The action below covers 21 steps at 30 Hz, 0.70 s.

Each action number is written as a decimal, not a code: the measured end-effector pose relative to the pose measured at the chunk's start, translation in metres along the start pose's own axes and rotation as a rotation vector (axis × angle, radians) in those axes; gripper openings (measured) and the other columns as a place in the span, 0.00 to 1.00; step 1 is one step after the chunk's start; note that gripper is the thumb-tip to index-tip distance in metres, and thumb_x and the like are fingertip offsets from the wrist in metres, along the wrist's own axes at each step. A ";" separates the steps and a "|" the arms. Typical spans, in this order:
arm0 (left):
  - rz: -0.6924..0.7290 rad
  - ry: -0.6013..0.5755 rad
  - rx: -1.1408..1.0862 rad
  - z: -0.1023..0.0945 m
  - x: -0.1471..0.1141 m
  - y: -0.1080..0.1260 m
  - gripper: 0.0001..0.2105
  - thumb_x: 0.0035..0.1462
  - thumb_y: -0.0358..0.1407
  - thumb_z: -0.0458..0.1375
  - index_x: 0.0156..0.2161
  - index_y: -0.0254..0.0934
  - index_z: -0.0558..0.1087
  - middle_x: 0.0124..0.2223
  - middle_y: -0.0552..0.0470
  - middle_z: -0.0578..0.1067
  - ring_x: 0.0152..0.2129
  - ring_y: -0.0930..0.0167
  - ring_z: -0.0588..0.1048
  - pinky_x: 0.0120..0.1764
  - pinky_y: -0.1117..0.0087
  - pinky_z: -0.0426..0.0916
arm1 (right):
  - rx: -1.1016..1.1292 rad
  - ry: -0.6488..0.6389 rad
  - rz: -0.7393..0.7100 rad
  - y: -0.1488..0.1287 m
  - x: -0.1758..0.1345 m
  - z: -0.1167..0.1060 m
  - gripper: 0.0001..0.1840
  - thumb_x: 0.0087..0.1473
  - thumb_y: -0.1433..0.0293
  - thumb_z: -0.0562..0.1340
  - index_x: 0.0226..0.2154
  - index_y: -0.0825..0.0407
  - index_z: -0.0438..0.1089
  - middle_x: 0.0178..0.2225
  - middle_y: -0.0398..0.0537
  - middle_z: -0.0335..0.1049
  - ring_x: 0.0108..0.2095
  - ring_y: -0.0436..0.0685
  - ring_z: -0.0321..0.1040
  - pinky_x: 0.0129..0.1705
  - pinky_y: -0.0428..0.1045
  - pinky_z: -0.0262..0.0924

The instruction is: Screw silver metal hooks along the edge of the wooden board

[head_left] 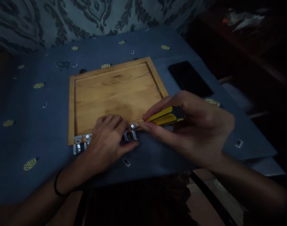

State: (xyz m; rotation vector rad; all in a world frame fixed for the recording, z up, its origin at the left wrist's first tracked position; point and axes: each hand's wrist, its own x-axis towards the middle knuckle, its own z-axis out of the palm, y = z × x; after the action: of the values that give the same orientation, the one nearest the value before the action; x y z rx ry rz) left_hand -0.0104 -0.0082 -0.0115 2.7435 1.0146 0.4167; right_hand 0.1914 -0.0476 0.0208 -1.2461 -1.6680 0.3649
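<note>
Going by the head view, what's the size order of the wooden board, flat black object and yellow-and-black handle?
1. Wooden board
2. Flat black object
3. Yellow-and-black handle, partly covered by the right hand

Passage: blue tabletop (55, 116) unobstructed left of framed wooden panel (98, 103); overhead access to panel's far half | Near rail: blocked by left hand (109, 136), metal fittings (77, 146) protruding at left corner | Right: right hand (199, 125) gripping yellow-handled tool (163, 117) obstructs; narrow strip before black slab (190, 79).
</note>
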 end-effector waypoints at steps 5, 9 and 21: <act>-0.019 -0.030 -0.010 0.000 0.000 0.000 0.16 0.57 0.45 0.67 0.42 0.35 0.75 0.39 0.48 0.75 0.40 0.57 0.75 0.42 0.54 0.68 | 0.193 -0.053 0.000 0.001 0.004 0.000 0.17 0.52 0.68 0.73 0.44 0.41 0.73 0.43 0.41 0.77 0.35 0.52 0.76 0.32 0.48 0.74; -0.023 -0.032 -0.009 -0.001 0.000 0.000 0.15 0.57 0.45 0.67 0.41 0.35 0.74 0.41 0.47 0.76 0.41 0.57 0.75 0.43 0.54 0.68 | 0.211 -0.167 -0.032 0.000 0.007 -0.008 0.13 0.57 0.66 0.70 0.46 0.43 0.74 0.42 0.41 0.79 0.37 0.53 0.78 0.34 0.48 0.74; -0.023 -0.028 -0.026 -0.001 0.000 0.000 0.15 0.57 0.45 0.67 0.42 0.36 0.74 0.39 0.49 0.76 0.39 0.59 0.74 0.41 0.57 0.66 | 0.314 -0.146 0.123 0.001 0.011 -0.004 0.13 0.50 0.59 0.74 0.30 0.49 0.73 0.30 0.42 0.76 0.33 0.55 0.76 0.30 0.50 0.69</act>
State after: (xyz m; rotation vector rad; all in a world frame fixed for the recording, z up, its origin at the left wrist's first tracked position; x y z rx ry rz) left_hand -0.0102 -0.0080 -0.0106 2.7040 1.0258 0.3847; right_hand 0.1955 -0.0390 0.0271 -1.1079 -1.5852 0.7782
